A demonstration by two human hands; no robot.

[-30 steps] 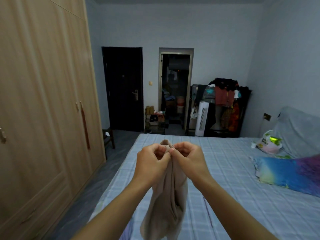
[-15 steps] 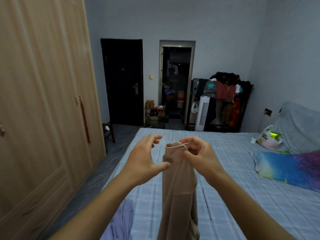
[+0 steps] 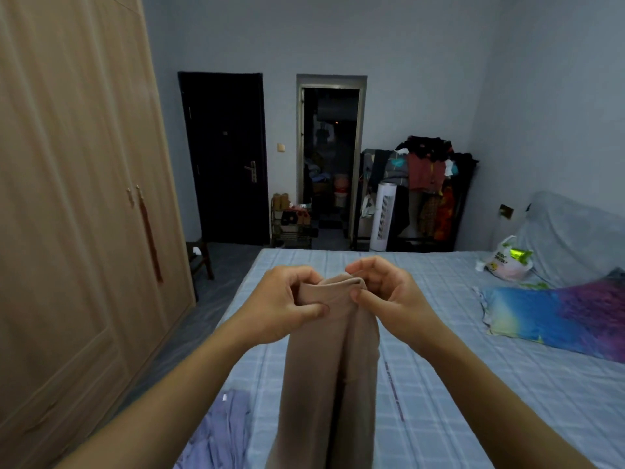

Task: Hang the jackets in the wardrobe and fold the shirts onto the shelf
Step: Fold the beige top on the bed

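A beige garment (image 3: 331, 367) hangs in front of me above the bed (image 3: 473, 384). Its top edge is held up between both hands. My left hand (image 3: 287, 304) grips the left side of that edge, fingers curled over it and thumb underneath. My right hand (image 3: 385, 292) pinches the right side between thumb and forefinger, with the other fingers loosely curled. A lilac garment (image 3: 220, 431) lies crumpled on the near left corner of the bed. The wooden wardrobe (image 3: 74, 214) stands along the left wall with its doors closed.
A colourful pillow (image 3: 558, 316) and a plastic bag (image 3: 507, 262) lie at the right of the bed. A clothes rack (image 3: 426, 184), a white tower fan (image 3: 384, 216), a dark door (image 3: 225, 157) and an open doorway (image 3: 329, 157) line the far wall. A stool (image 3: 199, 255) stands by the wardrobe.
My left hand had let go of the beige garment half a second ago and now grips its top edge again. The view has tilted downward a little.
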